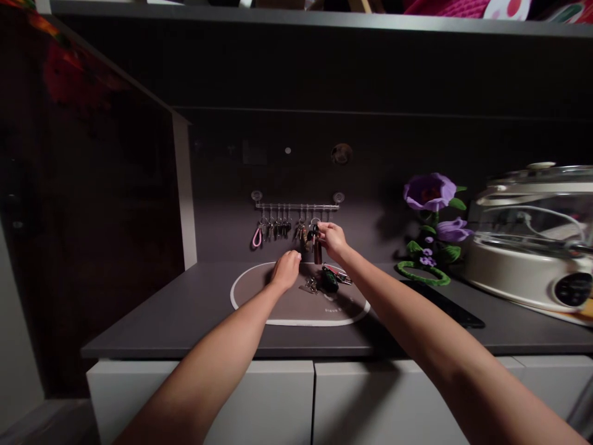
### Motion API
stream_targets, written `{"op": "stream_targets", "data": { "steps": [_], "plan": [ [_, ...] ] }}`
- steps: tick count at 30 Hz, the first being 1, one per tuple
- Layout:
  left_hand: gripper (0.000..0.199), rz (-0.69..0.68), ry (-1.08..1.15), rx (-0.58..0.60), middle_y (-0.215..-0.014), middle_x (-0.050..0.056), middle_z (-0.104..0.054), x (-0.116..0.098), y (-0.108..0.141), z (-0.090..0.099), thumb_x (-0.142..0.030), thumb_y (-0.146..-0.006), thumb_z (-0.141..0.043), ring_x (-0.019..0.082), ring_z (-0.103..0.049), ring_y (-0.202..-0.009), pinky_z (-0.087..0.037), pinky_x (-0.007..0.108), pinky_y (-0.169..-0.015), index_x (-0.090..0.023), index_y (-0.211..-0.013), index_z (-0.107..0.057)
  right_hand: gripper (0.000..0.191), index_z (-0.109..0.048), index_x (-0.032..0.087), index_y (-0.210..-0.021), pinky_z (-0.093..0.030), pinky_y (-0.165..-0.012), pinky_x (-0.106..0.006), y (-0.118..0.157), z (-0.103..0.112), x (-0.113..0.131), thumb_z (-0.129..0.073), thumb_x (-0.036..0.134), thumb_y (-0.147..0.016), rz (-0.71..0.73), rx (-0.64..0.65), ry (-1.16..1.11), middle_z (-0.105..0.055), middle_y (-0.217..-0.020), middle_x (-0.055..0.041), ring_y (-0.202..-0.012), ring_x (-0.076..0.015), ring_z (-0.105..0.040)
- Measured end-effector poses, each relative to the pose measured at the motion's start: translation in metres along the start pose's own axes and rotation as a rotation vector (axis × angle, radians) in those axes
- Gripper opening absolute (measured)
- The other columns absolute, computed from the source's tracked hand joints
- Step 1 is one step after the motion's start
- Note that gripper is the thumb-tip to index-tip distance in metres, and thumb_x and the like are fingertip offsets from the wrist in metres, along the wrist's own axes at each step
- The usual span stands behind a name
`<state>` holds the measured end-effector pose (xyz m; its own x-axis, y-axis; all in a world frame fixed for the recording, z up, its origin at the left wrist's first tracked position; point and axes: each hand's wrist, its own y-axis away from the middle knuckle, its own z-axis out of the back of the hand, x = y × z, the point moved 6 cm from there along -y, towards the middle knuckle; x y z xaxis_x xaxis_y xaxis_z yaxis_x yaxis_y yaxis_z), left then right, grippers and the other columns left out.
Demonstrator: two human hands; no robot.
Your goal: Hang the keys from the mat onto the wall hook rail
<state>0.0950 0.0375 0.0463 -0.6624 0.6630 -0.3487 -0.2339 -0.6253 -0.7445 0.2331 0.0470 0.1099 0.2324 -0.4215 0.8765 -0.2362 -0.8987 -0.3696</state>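
My right hand [333, 240] pinches a bunch of keys [317, 250] by its ring, close under the right end of a clear hook rail [296, 207] on the wall. Whether the ring sits on a hook I cannot tell. My left hand [287, 269] is closed, lower and to the left, above an oval mat [259, 303]; anything in its fingers is hidden. Several key bunches [280, 228] and a pink loop strap [257, 236] hang from the rail. On the mat lie a dark key fob [330, 279] and loose keys [311, 284].
Purple knitted flowers [430, 193] with a green ring base stand at the right. Beside them are a flat black device [447, 304] and a cream appliance with a clear cover [514, 266]. A shelf [296, 21] runs overhead; white cabinet doors [273, 402] lie below the counter.
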Motion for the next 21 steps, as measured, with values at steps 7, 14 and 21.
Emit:
{"op": "stream_targets", "data": {
  "steps": [7,14,21],
  "plan": [
    [0.030,0.005,0.006,-0.002,-0.081,0.007,-0.059,0.005,-0.001,-0.004,-0.025,-0.088,-0.027,0.017,-0.054,-0.081,-0.041,0.030,-0.076,-0.017,-0.077,-0.054,0.013,-0.049,0.014,-0.060,-0.038,-0.039,-0.020,-0.029,-0.017,0.005,-0.048,0.009,-0.072,0.014,0.011,-0.001,-0.046,-0.041,0.0036,-0.035,-0.0067,-0.041],
    [0.030,0.034,-0.021,-0.008,-0.081,0.007,-0.060,0.008,-0.002,-0.005,-0.024,-0.088,-0.027,0.017,-0.054,-0.080,-0.041,0.030,-0.075,-0.017,-0.078,-0.055,0.020,-0.049,0.014,-0.055,-0.038,-0.036,-0.019,-0.048,-0.020,-0.007,-0.050,0.008,-0.074,-0.019,-0.068,-0.037,-0.045,-0.037,0.0035,-0.034,-0.0070,-0.042],
    [0.029,0.064,-0.032,0.006,-0.082,0.007,-0.061,0.008,-0.001,-0.003,-0.024,-0.088,-0.028,0.017,-0.055,-0.081,-0.041,0.029,-0.075,-0.017,-0.078,-0.054,0.022,-0.048,0.014,-0.055,-0.035,-0.034,-0.018,-0.049,-0.015,-0.015,-0.052,0.009,-0.076,-0.085,-0.140,-0.077,-0.044,-0.037,0.0041,-0.032,-0.0058,-0.039]
  ]
}}
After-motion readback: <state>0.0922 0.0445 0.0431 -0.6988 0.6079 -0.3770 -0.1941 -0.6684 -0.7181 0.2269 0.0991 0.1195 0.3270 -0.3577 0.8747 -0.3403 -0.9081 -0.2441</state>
